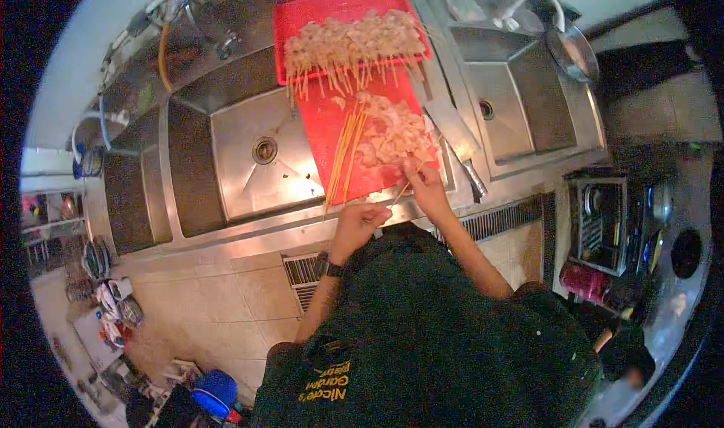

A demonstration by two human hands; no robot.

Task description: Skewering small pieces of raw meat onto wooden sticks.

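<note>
My left hand (365, 223) pinches the lower end of a thin wooden skewer (403, 192). At the skewer's upper part, my right hand (421, 180) has its fingers beside the raw meat pieces (396, 128), which look like chicken. That heap lies on a red cutting board (317, 128) across the metal sink. Several bare skewers (346, 151) lie left of the meat. Beyond them, a red tray (339, 2) holds rows of skewered meat (356, 37), the sticks pointing towards me. Whether meat is on the skewer between my hands is hard to tell.
A cleaver-like knife (464, 153) lies right of the board, its handle towards me. Steel sink basins (266, 173) lie left and another sink (503, 111) lies right. A metal pan (572, 52) is at the far right sink. Another person (625, 351) is at the lower right.
</note>
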